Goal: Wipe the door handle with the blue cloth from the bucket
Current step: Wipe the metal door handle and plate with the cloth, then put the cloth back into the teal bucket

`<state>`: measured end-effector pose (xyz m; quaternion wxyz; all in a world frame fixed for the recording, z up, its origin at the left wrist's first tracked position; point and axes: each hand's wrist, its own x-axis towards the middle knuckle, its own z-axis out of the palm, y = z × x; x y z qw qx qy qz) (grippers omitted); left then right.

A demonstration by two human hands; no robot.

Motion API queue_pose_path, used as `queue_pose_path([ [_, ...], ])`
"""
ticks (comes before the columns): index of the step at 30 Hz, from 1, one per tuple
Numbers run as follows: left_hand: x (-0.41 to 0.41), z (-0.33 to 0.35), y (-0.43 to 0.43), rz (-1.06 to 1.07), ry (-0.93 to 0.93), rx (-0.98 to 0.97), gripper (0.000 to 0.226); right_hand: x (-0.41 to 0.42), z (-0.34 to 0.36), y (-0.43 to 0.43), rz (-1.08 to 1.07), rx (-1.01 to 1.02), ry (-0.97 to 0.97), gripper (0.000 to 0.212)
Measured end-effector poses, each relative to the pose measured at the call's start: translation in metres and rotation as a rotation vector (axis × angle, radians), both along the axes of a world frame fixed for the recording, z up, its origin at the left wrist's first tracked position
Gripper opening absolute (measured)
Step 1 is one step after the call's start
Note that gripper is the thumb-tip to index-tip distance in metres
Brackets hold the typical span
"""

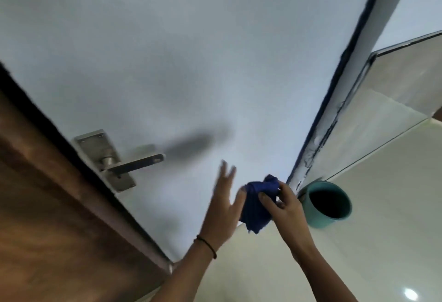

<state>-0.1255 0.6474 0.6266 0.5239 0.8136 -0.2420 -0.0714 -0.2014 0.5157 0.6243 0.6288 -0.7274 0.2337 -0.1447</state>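
A metal lever door handle on a steel backplate sticks out from the white door at the left. The blue cloth is bunched up in the air, low and to the right of the handle. My right hand grips the cloth from the right side. Its left side rests against the flat palm of my left hand, whose fingers are spread and point up. The teal bucket stands on the floor just right of my hands, dark inside.
A brown wooden door frame runs along the left. A white frame post with chipped paint rises behind the bucket. The floor is glossy pale tile, and a tiled wall stands at the right.
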Motion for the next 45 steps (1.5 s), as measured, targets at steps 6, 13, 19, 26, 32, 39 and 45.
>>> queue_pose_path([
  [6,-0.070,0.003,-0.139,-0.274,0.559,-0.219,0.017,-0.093,0.007,-0.118,-0.167,-0.037,0.071,0.046],
  [13,-0.097,-0.024,-0.251,-0.180,0.697,-0.173,0.011,-0.163,0.000,-0.221,-0.126,0.015,0.186,0.041],
  [19,-0.071,-0.069,-0.329,-0.132,0.940,-0.168,0.017,-0.155,-0.043,-0.304,-0.125,0.092,0.224,0.025],
  [26,-0.007,-0.157,-0.453,-0.149,1.342,-0.068,0.043,-0.090,-0.119,-0.417,-0.357,0.413,0.280,0.018],
  [32,0.045,-0.226,-0.560,-0.302,1.332,0.220,0.029,-0.018,-0.195,-0.521,-0.585,0.436,0.394,0.017],
  [39,0.084,-0.379,-0.656,-0.007,1.309,0.304,0.026,0.036,-0.359,-0.619,-0.537,0.615,0.487,0.027],
  [45,0.105,-0.550,-0.713,0.210,1.364,0.350,0.030,0.075,-0.549,-0.674,-0.391,0.647,0.611,0.038],
])
